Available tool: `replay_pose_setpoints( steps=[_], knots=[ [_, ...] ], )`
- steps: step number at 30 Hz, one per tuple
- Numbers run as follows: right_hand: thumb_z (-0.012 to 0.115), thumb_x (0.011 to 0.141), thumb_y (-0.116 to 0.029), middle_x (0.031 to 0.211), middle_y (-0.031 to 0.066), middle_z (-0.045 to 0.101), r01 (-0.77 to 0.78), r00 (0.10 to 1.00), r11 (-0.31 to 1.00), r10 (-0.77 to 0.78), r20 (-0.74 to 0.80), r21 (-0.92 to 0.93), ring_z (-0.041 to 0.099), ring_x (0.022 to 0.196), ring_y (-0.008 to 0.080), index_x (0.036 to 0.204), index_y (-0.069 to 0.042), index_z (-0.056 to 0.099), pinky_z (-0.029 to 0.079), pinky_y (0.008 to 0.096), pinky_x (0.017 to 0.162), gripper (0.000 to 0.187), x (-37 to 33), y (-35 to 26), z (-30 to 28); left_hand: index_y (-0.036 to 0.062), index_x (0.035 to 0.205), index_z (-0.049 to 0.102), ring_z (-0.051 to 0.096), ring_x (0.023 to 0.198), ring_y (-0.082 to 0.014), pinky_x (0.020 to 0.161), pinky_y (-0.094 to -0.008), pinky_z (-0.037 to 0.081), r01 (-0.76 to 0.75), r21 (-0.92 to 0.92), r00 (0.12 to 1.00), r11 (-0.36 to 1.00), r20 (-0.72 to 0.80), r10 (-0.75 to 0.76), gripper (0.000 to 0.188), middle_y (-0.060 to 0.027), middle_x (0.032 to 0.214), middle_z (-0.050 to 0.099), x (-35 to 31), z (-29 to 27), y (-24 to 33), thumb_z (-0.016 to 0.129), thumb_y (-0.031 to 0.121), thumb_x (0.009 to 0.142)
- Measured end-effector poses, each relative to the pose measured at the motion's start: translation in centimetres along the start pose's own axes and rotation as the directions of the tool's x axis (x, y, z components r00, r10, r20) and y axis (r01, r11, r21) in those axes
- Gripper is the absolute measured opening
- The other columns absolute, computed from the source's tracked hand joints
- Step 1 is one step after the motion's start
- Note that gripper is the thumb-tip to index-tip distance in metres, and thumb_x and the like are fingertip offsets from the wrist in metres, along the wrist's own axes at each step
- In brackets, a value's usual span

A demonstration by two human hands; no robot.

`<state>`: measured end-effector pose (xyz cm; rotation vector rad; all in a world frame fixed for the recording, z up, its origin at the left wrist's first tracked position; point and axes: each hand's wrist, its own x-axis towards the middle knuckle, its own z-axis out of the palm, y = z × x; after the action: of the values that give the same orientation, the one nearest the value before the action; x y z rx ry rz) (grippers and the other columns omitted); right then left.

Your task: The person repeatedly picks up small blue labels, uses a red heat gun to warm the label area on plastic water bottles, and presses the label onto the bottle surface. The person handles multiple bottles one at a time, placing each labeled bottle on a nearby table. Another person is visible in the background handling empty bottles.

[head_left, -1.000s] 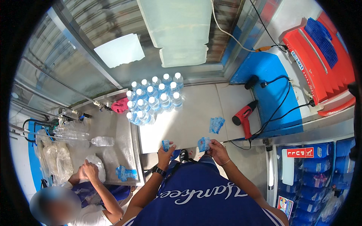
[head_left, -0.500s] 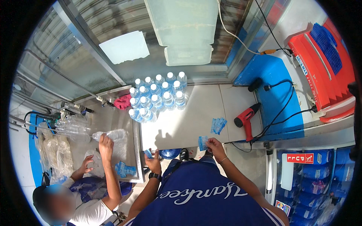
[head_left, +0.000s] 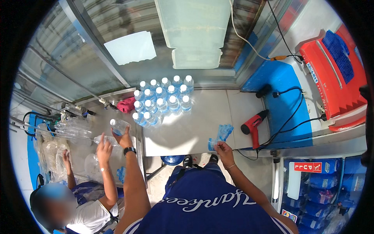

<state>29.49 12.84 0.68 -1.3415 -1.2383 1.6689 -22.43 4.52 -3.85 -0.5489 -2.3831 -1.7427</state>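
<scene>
My left hand (head_left: pixel 124 138) reaches over the metal tray and grips a clear plastic bottle (head_left: pixel 120 125) with a white cap, tilted. In my right hand (head_left: pixel 225 151), at the front edge of the white tabletop, a blue printed label (head_left: pixel 212 144) is pinched between thumb and fingers. Just beyond it a few more blue labels (head_left: pixel 224 132) lie on the tabletop. Capped bottles (head_left: pixel 163 97) of clear liquid stand in close rows at the far left of the tabletop.
A co-worker's hand (head_left: pixel 104 150) is close beside my left hand. The metal tray (head_left: pixel 138 156) holds clear bottles (head_left: pixel 74 128) and blue labels (head_left: pixel 121 174). A red heat gun (head_left: pixel 255 128) with a black cord lies at right. A pink cloth (head_left: pixel 126 105) sits at the tray's back corner.
My left hand has gone left from the table's front edge to the tray and taken hold of a capped bottle. The blue piece it held earlier is out of sight. My right hand has shifted slightly.
</scene>
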Motion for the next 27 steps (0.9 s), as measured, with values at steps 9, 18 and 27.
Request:
replay_pose_setpoints(
  steps=[9, 18, 27],
  knots=[
    [0.073, 0.098, -0.017, 0.089, -0.0029, 0.062, 0.098, 0.992, 0.995, -0.099, -0.080, -0.015, 0.054, 0.079, 0.0053, 0.109, -0.002, 0.067, 0.047, 0.0228, 0.073, 0.020, -1.8, -2.3, 0.4, -0.0028, 0.120, 0.068, 0.070, 0.100, -0.0208, 0.090, -0.0376, 0.054, 0.017, -0.090, 0.999, 0.996, 0.045, -0.013, 0.049, -0.0108, 0.112, 0.075, -4.6, -3.1, 1.9, 0.089, 0.020, 0.082],
    [0.073, 0.094, -0.021, 0.124, 0.0144, 0.069, 0.570, 0.822, 0.677, -0.466, 0.328, -0.465, 0.064, 0.116, 0.0265, 0.107, -0.009, 0.069, 0.042, 0.0425, 0.100, 0.018, -2.6, -9.5, 6.2, -0.0002, 0.126, 0.066, 0.068, 0.106, -0.0213, 0.092, -0.0363, 0.056, 0.183, -0.183, 0.726, 0.966, 0.688, -0.007, 0.060, -0.0119, 0.116, 0.071, -20.0, 0.2, 8.9, 0.093, 0.012, 0.073],
    [0.071, 0.093, -0.023, 0.129, 0.0093, 0.067, 0.678, 0.699, 0.356, -0.582, 0.415, -0.643, 0.063, 0.108, 0.0272, 0.105, -0.015, 0.070, 0.035, 0.0480, 0.102, 0.014, 0.4, -10.6, 9.9, 0.0017, 0.132, 0.063, 0.068, 0.111, -0.0317, 0.096, -0.0413, 0.054, 0.059, -0.219, 0.660, 0.974, 0.741, 0.126, 0.067, -0.0164, 0.122, 0.070, -23.7, 6.0, 11.5, 0.090, 0.017, 0.073]
  ],
)
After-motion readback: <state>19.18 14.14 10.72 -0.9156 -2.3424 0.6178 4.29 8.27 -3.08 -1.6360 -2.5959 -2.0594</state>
